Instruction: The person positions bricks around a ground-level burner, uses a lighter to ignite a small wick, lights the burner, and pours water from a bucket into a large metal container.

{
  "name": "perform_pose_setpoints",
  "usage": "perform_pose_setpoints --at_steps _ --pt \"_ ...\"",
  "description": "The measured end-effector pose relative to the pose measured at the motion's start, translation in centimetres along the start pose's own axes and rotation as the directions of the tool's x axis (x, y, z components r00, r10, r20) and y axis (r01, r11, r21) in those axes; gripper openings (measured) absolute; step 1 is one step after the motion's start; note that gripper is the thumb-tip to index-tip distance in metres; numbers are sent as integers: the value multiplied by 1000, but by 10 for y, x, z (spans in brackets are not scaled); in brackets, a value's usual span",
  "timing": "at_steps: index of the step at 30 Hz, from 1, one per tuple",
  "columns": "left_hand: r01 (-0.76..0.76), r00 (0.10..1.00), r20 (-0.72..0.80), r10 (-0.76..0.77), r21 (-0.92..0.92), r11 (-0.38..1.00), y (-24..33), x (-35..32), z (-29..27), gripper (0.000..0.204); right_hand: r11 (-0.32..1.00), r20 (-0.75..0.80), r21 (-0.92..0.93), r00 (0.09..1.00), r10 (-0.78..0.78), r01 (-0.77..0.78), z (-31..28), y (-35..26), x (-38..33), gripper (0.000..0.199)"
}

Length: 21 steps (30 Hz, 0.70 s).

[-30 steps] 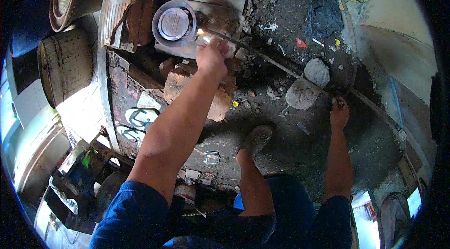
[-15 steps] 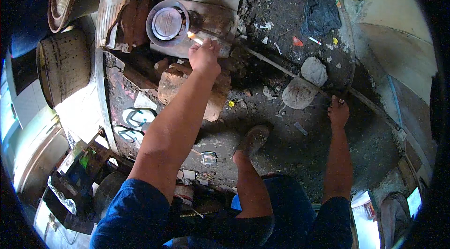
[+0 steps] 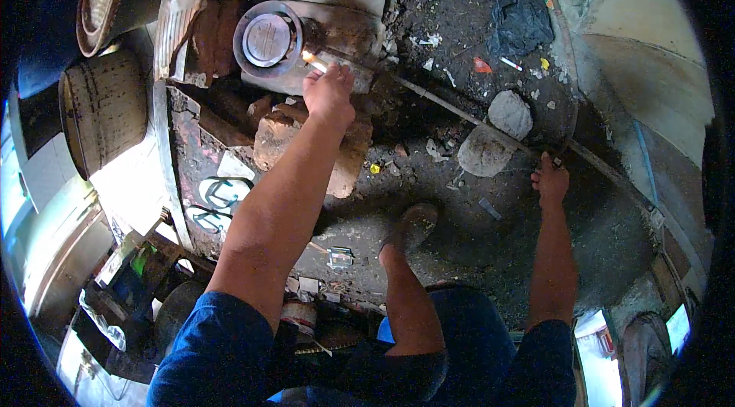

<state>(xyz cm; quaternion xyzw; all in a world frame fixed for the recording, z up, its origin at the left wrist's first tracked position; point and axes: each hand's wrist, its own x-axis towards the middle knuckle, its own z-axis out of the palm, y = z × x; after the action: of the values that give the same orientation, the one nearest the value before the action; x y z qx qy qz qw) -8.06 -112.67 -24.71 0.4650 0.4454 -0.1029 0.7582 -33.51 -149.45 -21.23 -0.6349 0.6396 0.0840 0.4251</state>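
Comparing with the frame a second back, the left hand point(image 3: 328, 93) sits a little further left and higher, the small flame point(image 3: 309, 58) now nearer the rim of the round metal lid point(image 3: 266, 39). Left fingers are pinched closed on one thin lit stick point(image 3: 315, 62), its burning tip just beyond the fingertips. One lid is counted, covering a pot whose contents are hidden. Below the left fingers lie two worn bricks point(image 3: 276, 135); one pair of sandals point(image 3: 222, 200) lies further left. One long rod point(image 3: 459, 112) runs rightward from those fingers. Two grey stones point(image 3: 490, 139) lie between the hands. The right hand point(image 3: 550, 181) stays low, fingers curled closed on the rod's far stretch.
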Motion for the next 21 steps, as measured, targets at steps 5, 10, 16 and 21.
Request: perform_pose_setpoints --at_steps 5,10,16,21 --pt "50 996 82 -40 -125 991 2 4 -1 33 999 -38 -37 999 -23 21 1 1 -2 34" --pt "127 974 222 -34 -419 899 6 28 -13 26 999 9 -29 999 -46 46 -1 5 5 37" --pt "-51 992 -125 25 -206 977 12 17 19 26 996 -14 -57 998 -67 66 -4 6 2 38" --pt "-60 993 -112 32 -254 965 14 30 9 30 997 -3 -35 998 -62 62 -1 9 3 38"
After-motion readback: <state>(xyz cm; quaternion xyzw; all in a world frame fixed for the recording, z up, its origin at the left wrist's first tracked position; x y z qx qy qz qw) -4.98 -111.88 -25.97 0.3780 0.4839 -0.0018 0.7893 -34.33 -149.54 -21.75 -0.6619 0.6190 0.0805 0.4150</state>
